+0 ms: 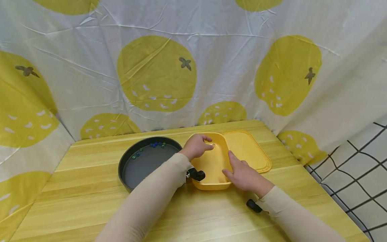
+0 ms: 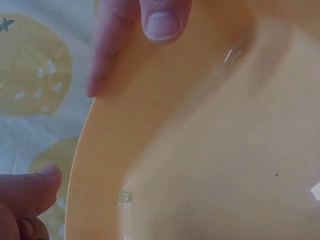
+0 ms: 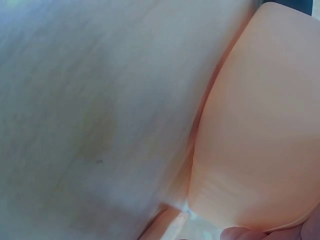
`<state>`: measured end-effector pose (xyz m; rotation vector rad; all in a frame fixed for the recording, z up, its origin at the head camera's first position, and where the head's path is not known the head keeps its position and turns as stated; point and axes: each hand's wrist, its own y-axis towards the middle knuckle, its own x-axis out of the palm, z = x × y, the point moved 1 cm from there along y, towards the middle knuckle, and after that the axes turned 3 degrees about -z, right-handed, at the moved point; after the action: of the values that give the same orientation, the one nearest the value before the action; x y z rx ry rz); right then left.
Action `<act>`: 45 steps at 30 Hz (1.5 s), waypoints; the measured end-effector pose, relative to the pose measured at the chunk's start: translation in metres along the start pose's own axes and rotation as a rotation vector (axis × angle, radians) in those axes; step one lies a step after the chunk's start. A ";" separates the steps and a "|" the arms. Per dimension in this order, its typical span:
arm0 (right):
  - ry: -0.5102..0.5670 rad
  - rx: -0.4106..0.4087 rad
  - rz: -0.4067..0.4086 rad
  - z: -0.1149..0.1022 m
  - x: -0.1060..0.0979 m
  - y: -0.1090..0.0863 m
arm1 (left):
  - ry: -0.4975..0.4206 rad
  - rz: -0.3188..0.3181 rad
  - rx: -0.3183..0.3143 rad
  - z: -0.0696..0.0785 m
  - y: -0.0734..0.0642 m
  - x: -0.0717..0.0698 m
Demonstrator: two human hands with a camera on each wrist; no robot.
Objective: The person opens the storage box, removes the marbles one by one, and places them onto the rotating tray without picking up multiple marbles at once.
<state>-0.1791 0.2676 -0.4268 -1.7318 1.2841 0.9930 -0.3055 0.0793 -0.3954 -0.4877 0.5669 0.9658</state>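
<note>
A yellow-orange plastic container point(image 1: 211, 168) stands on the wooden table. One small clear yellowish bead point(image 1: 213, 145) lies in it near the far wall; in the left wrist view that bead point(image 2: 125, 196) is apart from the hands. Reaching over the container's left rim, my left hand point(image 1: 194, 146) has thumb and forefinger spread, with nothing seen between them. My right hand point(image 1: 246, 175) holds the right wall, thumb inside and fingers outside. In the right wrist view its fingers point(image 3: 242, 233) lie against the container's outer side point(image 3: 255, 125).
Left of the container is a round dark grey pan point(image 1: 145, 168) with several blue and green beads along its edge. A flat yellow lid point(image 1: 248, 148) lies to the right. A fruit-print curtain point(image 1: 211, 67) hangs behind the table; a black wire grid point(image 1: 356, 174) stands at the right.
</note>
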 end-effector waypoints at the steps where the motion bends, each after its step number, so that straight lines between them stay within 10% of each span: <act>1: 0.001 0.000 0.000 0.000 0.000 0.000 | 0.013 -0.004 0.003 0.000 0.002 0.002; 11: 0.001 0.009 -0.007 -0.001 -0.001 0.000 | 0.233 -0.057 -0.023 0.003 0.018 0.025; 25: -0.004 0.005 0.010 -0.002 0.000 0.002 | 0.239 -0.123 0.012 -0.001 0.027 0.061; 45: -0.016 0.004 0.009 0.001 0.002 0.003 | 0.191 -0.108 -0.001 -0.004 0.026 0.064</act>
<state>-0.1819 0.2669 -0.4296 -1.7133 1.2838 1.0074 -0.3004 0.1296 -0.4430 -0.6100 0.7043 0.8216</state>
